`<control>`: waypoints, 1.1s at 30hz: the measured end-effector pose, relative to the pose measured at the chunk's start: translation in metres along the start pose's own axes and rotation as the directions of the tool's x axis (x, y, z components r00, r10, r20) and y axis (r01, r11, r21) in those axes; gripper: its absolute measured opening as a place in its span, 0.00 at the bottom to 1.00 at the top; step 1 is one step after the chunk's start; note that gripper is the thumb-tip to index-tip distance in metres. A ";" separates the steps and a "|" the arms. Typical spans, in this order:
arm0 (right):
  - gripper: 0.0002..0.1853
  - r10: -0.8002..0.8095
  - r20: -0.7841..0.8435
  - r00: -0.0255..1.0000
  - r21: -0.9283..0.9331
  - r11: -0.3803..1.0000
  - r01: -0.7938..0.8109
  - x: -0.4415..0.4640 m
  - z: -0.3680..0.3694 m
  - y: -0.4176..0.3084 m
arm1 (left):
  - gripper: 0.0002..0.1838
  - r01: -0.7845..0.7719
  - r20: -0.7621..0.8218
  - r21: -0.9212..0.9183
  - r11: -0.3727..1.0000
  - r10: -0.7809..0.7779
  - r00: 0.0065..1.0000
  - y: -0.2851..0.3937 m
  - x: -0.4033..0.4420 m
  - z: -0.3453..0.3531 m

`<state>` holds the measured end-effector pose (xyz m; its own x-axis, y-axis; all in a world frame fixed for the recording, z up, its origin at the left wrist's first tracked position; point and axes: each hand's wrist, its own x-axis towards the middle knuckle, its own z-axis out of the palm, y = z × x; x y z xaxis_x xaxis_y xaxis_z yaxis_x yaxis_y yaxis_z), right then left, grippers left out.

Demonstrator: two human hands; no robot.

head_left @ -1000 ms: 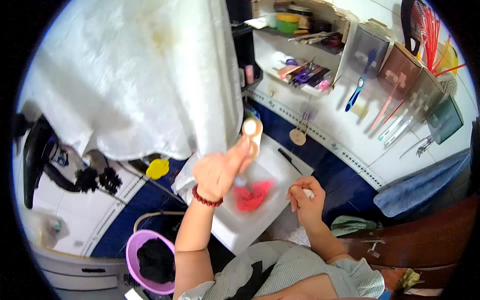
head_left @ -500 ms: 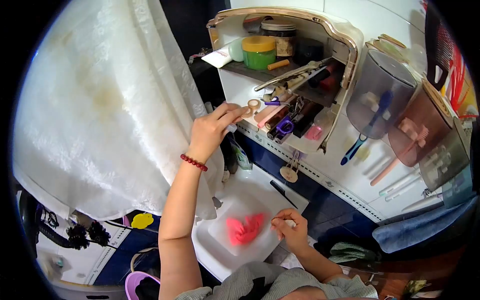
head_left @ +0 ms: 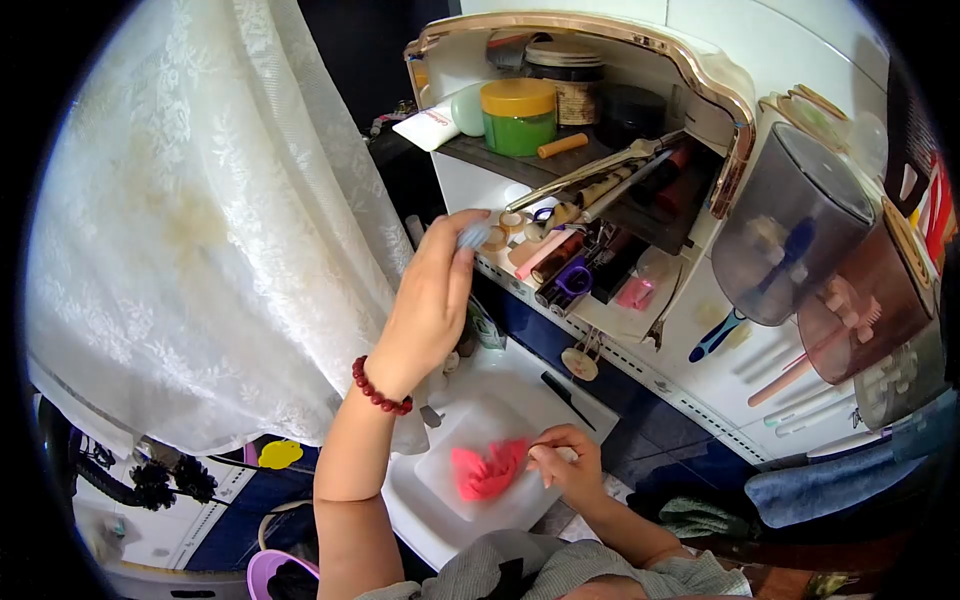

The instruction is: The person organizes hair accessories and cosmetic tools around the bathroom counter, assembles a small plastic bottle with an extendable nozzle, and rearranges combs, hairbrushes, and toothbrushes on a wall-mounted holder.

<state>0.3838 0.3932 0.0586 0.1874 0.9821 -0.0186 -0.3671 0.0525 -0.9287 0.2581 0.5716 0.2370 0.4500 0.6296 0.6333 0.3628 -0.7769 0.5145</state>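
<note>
My left hand [head_left: 428, 300], with a dark red bead bracelet [head_left: 382, 388] on the wrist, is raised at the front edge of the cabinet shelf. Its thumb and fingers pinch a small, rounded, pale blue object [head_left: 474, 236] whose kind I cannot make out. Just beyond the fingertips lie small tan tape rolls [head_left: 512, 220]. Lower down, my right hand [head_left: 575, 468] is closed around a small whitish thing [head_left: 567, 454], mostly hidden by the fingers. Beside it, a crumpled pink cloth [head_left: 486, 470] rests in the white basin [head_left: 415, 510].
The open cabinet [head_left: 735, 100] holds a green jar [head_left: 520, 125], purple scissors [head_left: 573, 281] and cosmetics. Tinted cups [head_left: 790, 220] with toothbrushes hang on the right wall. A white curtain [head_left: 200, 220] borders my left arm. A blue towel [head_left: 840, 470] hangs at right.
My left hand has drawn back slightly from the tape rolls and turned, showing the pale blue object in its fingers. My right hand has shifted a little left, closer to the pink cloth.
</note>
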 end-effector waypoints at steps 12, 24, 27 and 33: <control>0.05 0.041 0.087 0.995 0.022 0.999 -0.043 -0.012 0.000 0.011 | 0.10 -0.376 -0.031 0.609 0.699 0.494 0.869 -0.037 0.030 0.016; 0.06 -0.186 -0.114 0.976 0.103 0.975 0.198 0.003 0.014 -0.004 | 0.12 -0.262 -0.290 0.071 0.963 0.271 0.918 -0.008 -0.035 0.016; 0.07 -0.184 -0.120 0.976 0.133 0.971 0.199 0.009 0.016 -0.019 | 0.11 -0.169 -0.198 -0.126 0.977 0.142 0.970 0.012 -0.089 0.030; 0.07 -0.224 -0.145 0.964 0.220 0.942 0.252 0.008 0.028 -0.017 | 0.13 0.182 -0.021 -0.415 0.891 -0.209 0.978 0.047 -0.144 0.049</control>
<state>0.3663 0.4056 0.0849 0.3951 0.9085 0.1361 -0.4992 0.3367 -0.7984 0.2508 0.4450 0.1414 0.3469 0.7782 0.5235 0.0667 -0.5773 0.8138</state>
